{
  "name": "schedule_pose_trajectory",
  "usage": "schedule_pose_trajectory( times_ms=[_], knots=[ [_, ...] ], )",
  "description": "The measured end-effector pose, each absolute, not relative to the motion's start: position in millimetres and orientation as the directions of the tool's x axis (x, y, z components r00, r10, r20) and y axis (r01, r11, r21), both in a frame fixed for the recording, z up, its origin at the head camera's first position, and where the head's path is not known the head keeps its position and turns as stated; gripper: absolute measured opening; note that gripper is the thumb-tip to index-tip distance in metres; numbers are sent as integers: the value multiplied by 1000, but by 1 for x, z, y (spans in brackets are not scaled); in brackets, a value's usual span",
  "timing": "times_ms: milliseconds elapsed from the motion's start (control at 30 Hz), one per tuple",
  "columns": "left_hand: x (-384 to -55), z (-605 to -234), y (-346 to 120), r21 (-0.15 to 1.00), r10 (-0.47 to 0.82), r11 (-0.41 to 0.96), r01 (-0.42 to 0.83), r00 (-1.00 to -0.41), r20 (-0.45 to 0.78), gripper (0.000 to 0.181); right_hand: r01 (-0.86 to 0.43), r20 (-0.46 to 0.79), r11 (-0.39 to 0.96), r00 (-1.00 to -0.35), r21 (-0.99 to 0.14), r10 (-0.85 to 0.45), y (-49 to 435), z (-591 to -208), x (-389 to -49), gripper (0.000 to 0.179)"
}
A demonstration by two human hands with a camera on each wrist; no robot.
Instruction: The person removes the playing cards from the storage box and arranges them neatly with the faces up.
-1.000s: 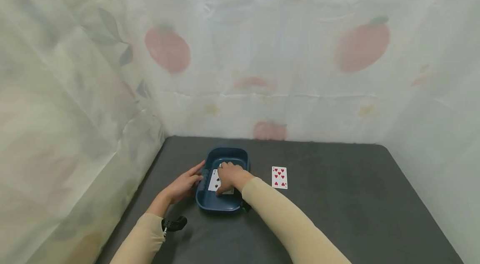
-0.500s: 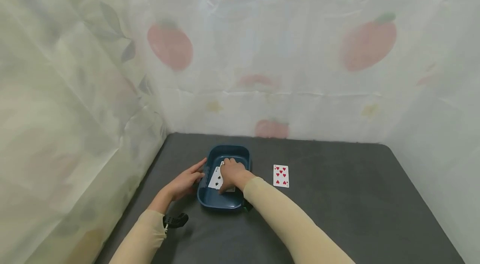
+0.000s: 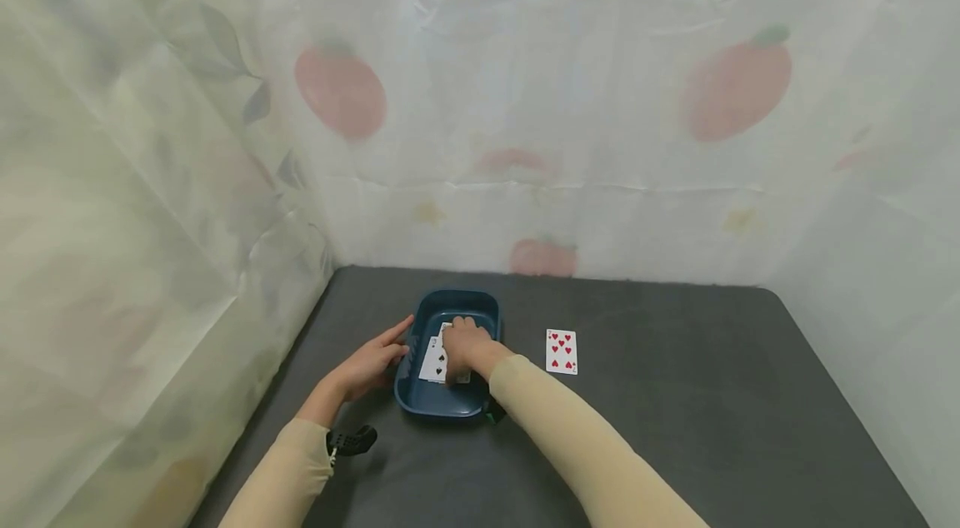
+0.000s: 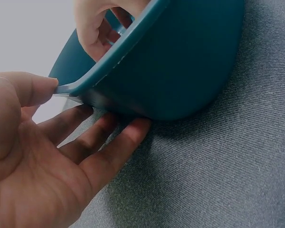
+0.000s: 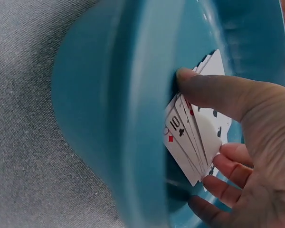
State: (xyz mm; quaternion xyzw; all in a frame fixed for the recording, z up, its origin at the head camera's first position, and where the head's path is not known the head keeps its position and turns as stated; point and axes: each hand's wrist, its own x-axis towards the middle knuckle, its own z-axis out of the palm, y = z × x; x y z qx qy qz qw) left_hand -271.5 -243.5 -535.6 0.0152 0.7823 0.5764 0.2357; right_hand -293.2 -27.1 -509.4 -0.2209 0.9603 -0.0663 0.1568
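Observation:
A deep blue plastic tray (image 3: pixel 442 405) stands on the dark table, holding a loose, fanned stack of playing cards (image 3: pixel 432 363). My right hand (image 3: pixel 467 345) reaches inside it. In the right wrist view the thumb lies at one side of the cards (image 5: pixel 185 145) and the fingertips at the opposite edge, gripping the stack between them. Clubs and diamond corners show at the fanned edge. My left hand (image 3: pixel 367 370) holds the tray's left side; in the left wrist view its thumb (image 4: pixel 38 89) is on the rim, with the fingers against the outer wall below.
To the right of the tray a single hearts card (image 3: pixel 562 351) lies face up on the table (image 3: pixel 697 395). A black band (image 3: pixel 352 440) sits at my left wrist. Patterned curtains (image 3: pixel 600 120) hang along the back and sides of the table.
My right hand has shifted slightly within the tray, and the cards under it have turned a little and moved slightly right. The left hand keeps its place at the tray's side.

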Motion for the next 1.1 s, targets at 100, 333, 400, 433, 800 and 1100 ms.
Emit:
schedule_pose_trajectory(
  times_ms=[100, 333, 400, 433, 800, 1100],
  knots=[
    [-271, -536, -243, 910, 286, 330, -252, -892, -351, 61, -400, -274, 894, -853, -203, -444, -24, -510, -294, 75],
    [-272, -538, -244, 907, 277, 337, -252, -894, -351, 61, -386, -296, 889, -843, -247, -449, -19, -510, -296, 87],
    [-272, -538, -244, 907, 277, 338, -252, -894, -351, 61, -392, -298, 882, -836, -260, -460, -18, -510, -296, 89],
    [-272, -537, -244, 907, 278, 339, -250, -895, -350, 61, -401, -297, 877, -832, -264, -469, -18, -510, -297, 89],
    [-272, -536, -241, 906, 285, 338, -256, -889, -358, 62, -516, -245, 832, -796, -204, -554, 2, -506, -306, 82],
    [-274, -534, -235, 909, 291, 320, -268, -885, -363, 62, -549, -137, 775, -781, -312, -609, 37, -485, -307, 87]
  ],
)
